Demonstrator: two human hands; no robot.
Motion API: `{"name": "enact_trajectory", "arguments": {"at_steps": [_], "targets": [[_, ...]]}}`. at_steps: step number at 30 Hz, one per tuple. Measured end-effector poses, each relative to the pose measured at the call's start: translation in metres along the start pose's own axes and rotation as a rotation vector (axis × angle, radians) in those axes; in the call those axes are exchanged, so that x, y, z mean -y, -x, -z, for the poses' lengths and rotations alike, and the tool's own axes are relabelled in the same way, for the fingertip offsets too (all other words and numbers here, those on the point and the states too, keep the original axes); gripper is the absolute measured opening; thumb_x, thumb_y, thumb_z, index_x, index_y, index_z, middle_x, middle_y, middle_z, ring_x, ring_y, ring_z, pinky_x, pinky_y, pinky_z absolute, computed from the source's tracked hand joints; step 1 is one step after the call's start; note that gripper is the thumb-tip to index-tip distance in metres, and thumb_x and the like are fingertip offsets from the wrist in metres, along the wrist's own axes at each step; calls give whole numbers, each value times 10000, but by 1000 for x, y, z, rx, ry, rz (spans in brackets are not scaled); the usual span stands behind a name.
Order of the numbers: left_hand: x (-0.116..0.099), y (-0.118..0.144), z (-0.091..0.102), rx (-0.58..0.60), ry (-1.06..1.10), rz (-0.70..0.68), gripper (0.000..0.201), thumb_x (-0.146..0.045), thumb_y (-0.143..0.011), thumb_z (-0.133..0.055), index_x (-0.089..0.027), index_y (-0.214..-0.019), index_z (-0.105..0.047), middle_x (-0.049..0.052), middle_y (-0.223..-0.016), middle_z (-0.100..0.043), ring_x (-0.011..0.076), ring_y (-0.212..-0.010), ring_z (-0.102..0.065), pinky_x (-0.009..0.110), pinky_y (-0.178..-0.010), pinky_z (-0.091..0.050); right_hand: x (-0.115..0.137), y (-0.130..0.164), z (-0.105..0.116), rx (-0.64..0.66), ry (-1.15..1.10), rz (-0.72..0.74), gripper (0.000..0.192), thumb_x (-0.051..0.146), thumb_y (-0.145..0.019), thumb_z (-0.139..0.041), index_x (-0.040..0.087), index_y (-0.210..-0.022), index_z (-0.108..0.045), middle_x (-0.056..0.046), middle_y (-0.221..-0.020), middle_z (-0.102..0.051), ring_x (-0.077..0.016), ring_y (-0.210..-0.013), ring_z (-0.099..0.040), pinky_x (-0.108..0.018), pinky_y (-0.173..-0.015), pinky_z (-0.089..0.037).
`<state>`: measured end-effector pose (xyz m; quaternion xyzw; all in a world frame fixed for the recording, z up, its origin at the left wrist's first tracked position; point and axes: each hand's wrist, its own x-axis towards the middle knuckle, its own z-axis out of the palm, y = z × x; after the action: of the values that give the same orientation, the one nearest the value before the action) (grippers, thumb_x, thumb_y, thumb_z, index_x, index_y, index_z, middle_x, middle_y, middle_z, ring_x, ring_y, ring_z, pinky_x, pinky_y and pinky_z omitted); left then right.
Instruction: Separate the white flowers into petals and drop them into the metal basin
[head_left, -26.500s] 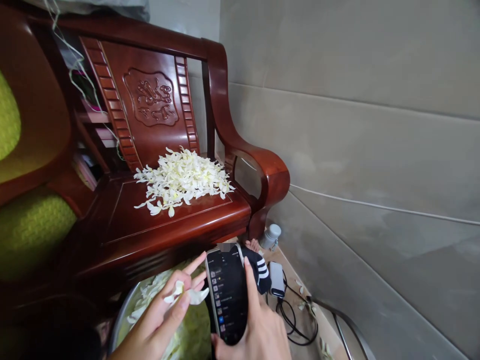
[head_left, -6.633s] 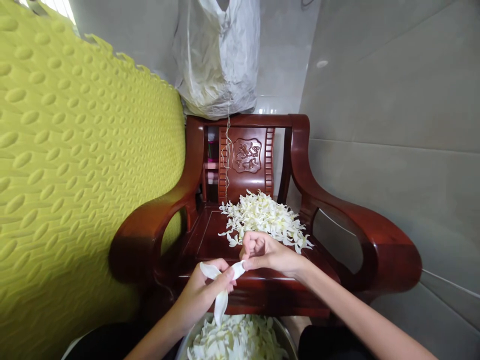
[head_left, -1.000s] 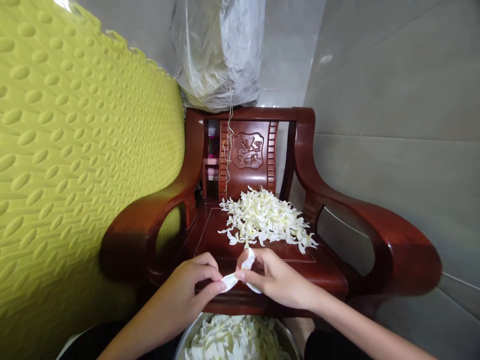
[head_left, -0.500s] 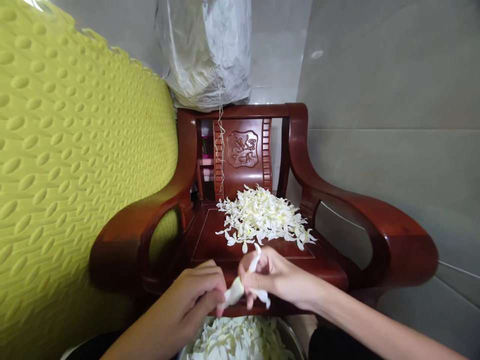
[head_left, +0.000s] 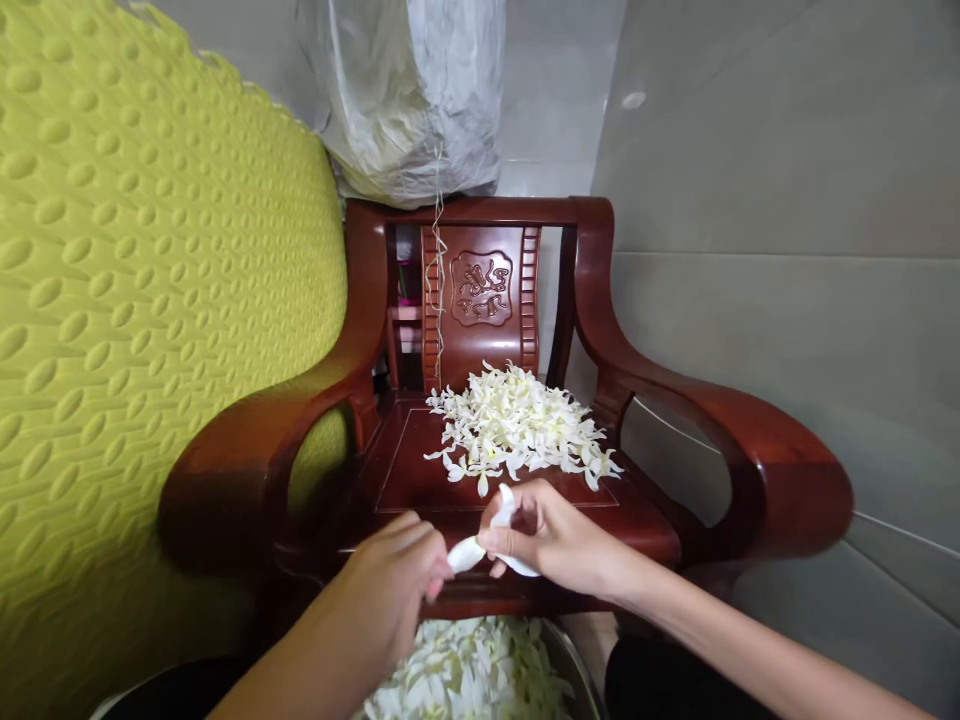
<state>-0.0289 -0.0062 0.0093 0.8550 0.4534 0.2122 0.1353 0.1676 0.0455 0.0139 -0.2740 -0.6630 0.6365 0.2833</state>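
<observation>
- in front of the chair point(head_left: 750, 450), your left hand point(head_left: 386, 595) and right hand point(head_left: 551, 540) meet over the seat's front edge.
- both pinch one white flower point(head_left: 469, 552): left fingers point(head_left: 435, 565) closed on its near end, right fingers point(head_left: 491, 540) closed on the petals.
- a heap of petals point(head_left: 517, 420) lies on the seat, just beyond your right hand.
- a metal bowl point(head_left: 577, 660) of flowers sits below your hands.
- a green cushion point(head_left: 135, 300) stands at left.
</observation>
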Motion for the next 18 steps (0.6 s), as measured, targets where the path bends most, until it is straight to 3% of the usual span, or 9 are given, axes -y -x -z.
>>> {"name": "enact_trajectory", "arguments": {"at_steps": [3,6,9,12,14,16,18], "targets": [[5,1,-1,42,-62,49,230,-20,-809,-337,-180,-673,-432,9,-719,-513,154,-702,-468,261,-626,-343,-6,-5,6,75,-72,-34,336,428,-686,-745,109,-716,-642,-12,-627,-618,-123,-560,-600,-223,-518,-440],[9,4,0,66,-69,18,256,-58,-868,-339,-180,-704,-492,7,-755,-547,148,-713,-490,257,-645,-359,-16,-13,22,141,110,-50,271,373,-722,-725,109,-747,-667,-28,-695,-655,-107,-615,-594,-227,-602,-461],[12,4,4,-57,-98,56,305,-146,-930,-329,-182,-706,-533,7,-719,-560,156,-709,-511,268,-660,-373,-32,-26,45,285,327,-114,227,303,-722,-718,124,-859,-687,-56,-819,-699,-151,-761,-634,-272,-716,-495],[15,4,8,-258,-80,138,277,-249,-941,-382,-193,-768,-590,9,-743,-598,155,-727,-548,269,-702,-404,-55,-41,70,111,450,-92,210,241,-835,-558,122,-981,-652,-85,-913,-689,-178,-861,-632,-325,-801,-487],[17,5,9,-294,-71,161,256,-292,-931,-411,-205,-843,-635,21,-810,-639,162,-775,-578,271,-745,-427,-73,-51,87,-64,561,-61,246,185,-869,-450,114,-1007,-640,-111,-974,-658,-199,-929,-604,-367,-868,-453],[20,10,7,-161,-71,177,245,-331,-893,-476,-222,-1022,-653,51,-958,-673,196,-878,-601,298,-810,-444,-90,-58,101,-193,673,-48,290,129,-857,-402,104,-1024,-638,-137,-1040,-621,-231,-993,-569,-420,-920,-414],[23,19,4,74,-64,208,443,-330,-804,-580,-239,-1237,-569,84,-1115,-658,250,-982,-603,344,-868,-448,-106,-63,110,-244,773,-45,308,87,-823,-412,108,-1007,-659,-142,-1075,-594,-253,-1038,-540,-451,-965,-374]]}}
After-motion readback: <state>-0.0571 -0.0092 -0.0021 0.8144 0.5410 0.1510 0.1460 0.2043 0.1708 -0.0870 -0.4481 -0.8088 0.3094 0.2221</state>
